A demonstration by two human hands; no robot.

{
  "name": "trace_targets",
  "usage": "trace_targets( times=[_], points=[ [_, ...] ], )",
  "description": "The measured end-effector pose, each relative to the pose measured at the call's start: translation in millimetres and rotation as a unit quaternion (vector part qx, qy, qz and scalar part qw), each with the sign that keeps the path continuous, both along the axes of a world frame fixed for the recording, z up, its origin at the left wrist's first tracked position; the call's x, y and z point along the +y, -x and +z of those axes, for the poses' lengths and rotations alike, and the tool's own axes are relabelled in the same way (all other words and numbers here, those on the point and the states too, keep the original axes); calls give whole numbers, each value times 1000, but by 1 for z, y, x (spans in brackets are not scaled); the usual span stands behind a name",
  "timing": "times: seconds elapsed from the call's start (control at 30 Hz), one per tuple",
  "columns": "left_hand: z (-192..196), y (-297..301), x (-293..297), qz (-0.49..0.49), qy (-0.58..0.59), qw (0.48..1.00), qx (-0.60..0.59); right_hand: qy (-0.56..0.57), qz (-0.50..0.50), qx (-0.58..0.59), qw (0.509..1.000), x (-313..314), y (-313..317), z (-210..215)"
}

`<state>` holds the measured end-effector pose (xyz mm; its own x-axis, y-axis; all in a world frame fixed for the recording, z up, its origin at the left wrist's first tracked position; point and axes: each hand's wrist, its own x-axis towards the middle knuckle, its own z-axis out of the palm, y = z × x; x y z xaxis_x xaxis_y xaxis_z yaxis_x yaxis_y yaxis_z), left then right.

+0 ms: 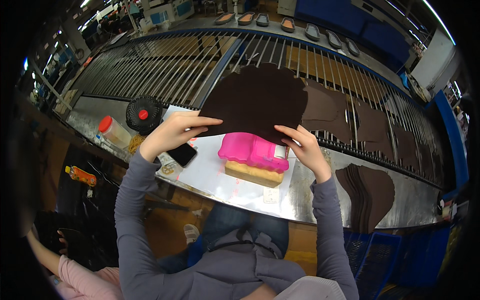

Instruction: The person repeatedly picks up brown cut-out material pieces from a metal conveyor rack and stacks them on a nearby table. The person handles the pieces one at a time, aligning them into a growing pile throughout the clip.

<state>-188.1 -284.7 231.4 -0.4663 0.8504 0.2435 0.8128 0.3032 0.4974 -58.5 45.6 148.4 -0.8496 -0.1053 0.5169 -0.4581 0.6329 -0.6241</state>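
Observation:
A large dark brown sheet piece (257,100) with a scalloped far edge is stretched between my hands above the bench. My left hand (175,131) pinches its near left corner, and my right hand (302,142) pinches the near right edge. Under it sits a pink plastic tray (250,152) on a tan block (254,173), partly hidden by the sheet. More brown pieces (370,125) lie along the roller conveyor to the right. A fanned stack of similar pieces (372,192) rests on the metal bench, overhanging its near edge.
Left on the bench are a black fan-like object (143,114), a red-lidded jar (114,131), rubber bands (135,144) and a phone (182,154). The roller conveyor (165,65) runs behind; shoe-shaped trays (287,25) line its far side. A pink-sleeved co-worker (82,280) is lower left.

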Motion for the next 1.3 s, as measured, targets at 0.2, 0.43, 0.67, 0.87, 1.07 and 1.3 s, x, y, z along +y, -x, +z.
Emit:
trace_targets(
  times=[0.2,0.43,0.67,0.87,1.07,1.3],
  points=[
    [-15,0,39,-95,-5,995,28,-17,-75,7,997,23,-33,-20],
    [-26,0,106,-200,17,975,97,51,-202,20,978,37,-74,-87],
    [-39,-12,170,-302,26,950,78,61,-312,-12,948,57,-133,-106],
    [-58,-21,224,-385,17,923,0,-46,-388,39,920,88,-190,-26],
    [-30,32,223,-248,-132,949,-145,-39,-382,110,917,100,-135,55],
    [-112,179,163,43,-203,953,-221,7,-218,-36,975,94,90,-1]
  ],
)
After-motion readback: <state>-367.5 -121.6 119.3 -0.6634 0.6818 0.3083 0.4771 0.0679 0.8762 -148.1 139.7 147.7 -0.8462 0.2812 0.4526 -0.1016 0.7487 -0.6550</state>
